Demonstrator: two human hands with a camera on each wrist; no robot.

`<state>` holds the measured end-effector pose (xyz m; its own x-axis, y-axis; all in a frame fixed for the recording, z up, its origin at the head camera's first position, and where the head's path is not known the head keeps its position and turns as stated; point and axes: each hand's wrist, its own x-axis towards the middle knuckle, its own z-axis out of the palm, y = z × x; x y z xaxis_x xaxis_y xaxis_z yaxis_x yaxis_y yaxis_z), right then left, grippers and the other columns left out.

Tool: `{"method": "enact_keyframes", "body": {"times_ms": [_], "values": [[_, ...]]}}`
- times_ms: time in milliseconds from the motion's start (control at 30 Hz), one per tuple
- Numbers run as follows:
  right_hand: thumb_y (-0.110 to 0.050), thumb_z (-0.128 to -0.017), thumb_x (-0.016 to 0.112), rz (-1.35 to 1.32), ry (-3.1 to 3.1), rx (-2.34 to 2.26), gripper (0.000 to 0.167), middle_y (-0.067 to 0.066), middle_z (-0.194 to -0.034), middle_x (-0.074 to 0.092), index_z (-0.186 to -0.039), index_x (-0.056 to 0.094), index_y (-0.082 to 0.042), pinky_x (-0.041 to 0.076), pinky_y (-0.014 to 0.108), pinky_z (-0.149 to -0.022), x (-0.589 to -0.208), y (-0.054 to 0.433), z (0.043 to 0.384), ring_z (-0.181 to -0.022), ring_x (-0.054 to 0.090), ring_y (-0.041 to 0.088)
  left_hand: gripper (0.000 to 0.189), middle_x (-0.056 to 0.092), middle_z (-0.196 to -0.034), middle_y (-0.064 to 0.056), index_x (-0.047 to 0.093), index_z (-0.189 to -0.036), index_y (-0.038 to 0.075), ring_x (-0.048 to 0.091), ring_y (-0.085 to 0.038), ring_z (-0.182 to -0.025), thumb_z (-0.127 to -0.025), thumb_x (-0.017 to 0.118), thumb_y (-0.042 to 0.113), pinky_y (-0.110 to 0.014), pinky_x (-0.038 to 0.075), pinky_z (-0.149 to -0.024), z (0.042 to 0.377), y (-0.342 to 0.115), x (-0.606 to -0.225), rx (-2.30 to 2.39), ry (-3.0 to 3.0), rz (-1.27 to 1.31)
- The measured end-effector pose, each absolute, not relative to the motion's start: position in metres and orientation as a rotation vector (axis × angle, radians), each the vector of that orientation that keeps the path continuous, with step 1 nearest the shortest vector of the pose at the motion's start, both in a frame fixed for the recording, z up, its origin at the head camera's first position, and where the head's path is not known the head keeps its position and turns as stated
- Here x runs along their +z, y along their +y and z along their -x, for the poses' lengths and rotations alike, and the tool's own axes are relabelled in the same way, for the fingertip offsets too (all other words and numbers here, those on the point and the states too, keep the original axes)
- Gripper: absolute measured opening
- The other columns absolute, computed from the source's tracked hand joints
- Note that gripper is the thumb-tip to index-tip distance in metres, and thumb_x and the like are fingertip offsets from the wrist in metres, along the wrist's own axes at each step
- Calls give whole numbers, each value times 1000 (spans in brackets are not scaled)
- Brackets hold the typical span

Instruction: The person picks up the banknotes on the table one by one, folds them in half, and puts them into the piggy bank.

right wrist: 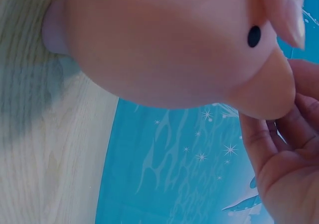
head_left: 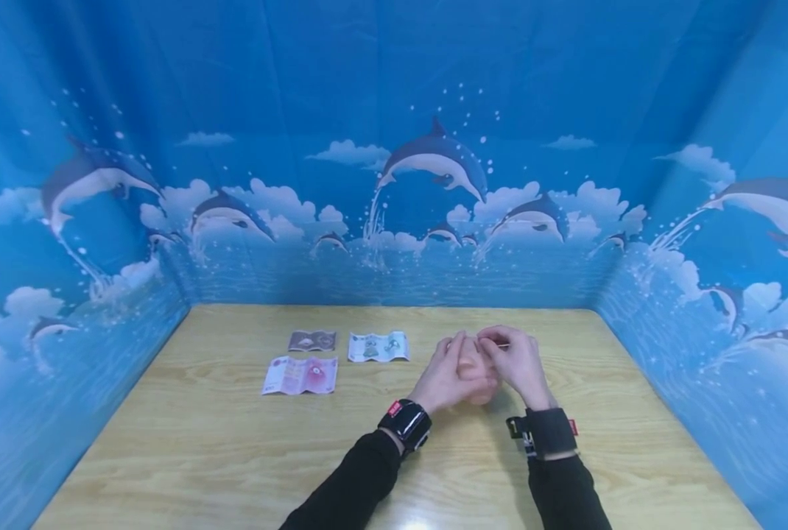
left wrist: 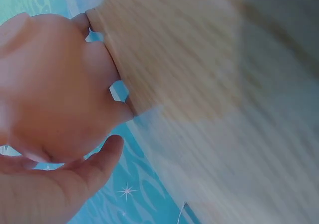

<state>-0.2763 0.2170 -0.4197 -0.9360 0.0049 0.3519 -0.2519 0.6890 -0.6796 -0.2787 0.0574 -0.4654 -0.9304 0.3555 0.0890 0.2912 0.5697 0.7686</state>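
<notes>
I see the pink pig figure point(right wrist: 154, 50), most probably a piggy bank, on the right part of the wooden table point(head_left: 195, 456), between the two hands. The left hand point(head_left: 443, 377) holds its side, with the fingers and the thumb bent around the body. The right hand point(head_left: 521, 364) is at the top of the pig, with its fingers curled close together. They seem to pinch a thin pale strip point(head_left: 503, 345), but what this strip is, I cannot say surely.

In my judgement the work is somewhere in the middle. The pig is in place and kept steady, and the small action at its top is not finished. To the left of the hands, three creased banknotes lie spread on the table and nobody touches them: a brownish one point(head_left: 312, 341), a greenish one point(head_left: 378, 347) and a reddish one point(head_left: 300, 375). If they belong to this work, their part is not yet done.

Some things are hidden. The hands cover the top of the pig, so I cannot find any slot there, and its inside is not visible. The right wrist view shows a black eye point(right wrist: 254, 36) and a foot point(right wrist: 56, 26), but the fingertips of the right hand go partly behind the pig's ear-like flap point(right wrist: 266, 89).
</notes>
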Motion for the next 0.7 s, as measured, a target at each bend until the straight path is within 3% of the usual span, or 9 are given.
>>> {"method": "enact_keyframes", "body": {"times_ms": [467, 700], "values": [[-10, -92, 68, -188, -2587, 1105, 15, 15, -98, 75, -104, 73, -3, 60, 43, -80, -419, 216, 274, -93, 71, 30, 105, 23, -160, -21, 14, -158, 21, 36, -36, -142, -80, 67, 66, -55, 37, -113, 275, 48, -464, 1282, 2698, -626], [-10, -92, 66, -220, -2569, 1112, 17, 15, -99, 74, -106, 72, -2, 60, 42, -80, -417, 214, 275, -94, 70, 29, 102, 26, -159, -16, 13, -158, 32, 42, -33, -137, -79, 69, 64, -56, 41, -109, 272, 36, -465, 1279, 2694, -661]]}}
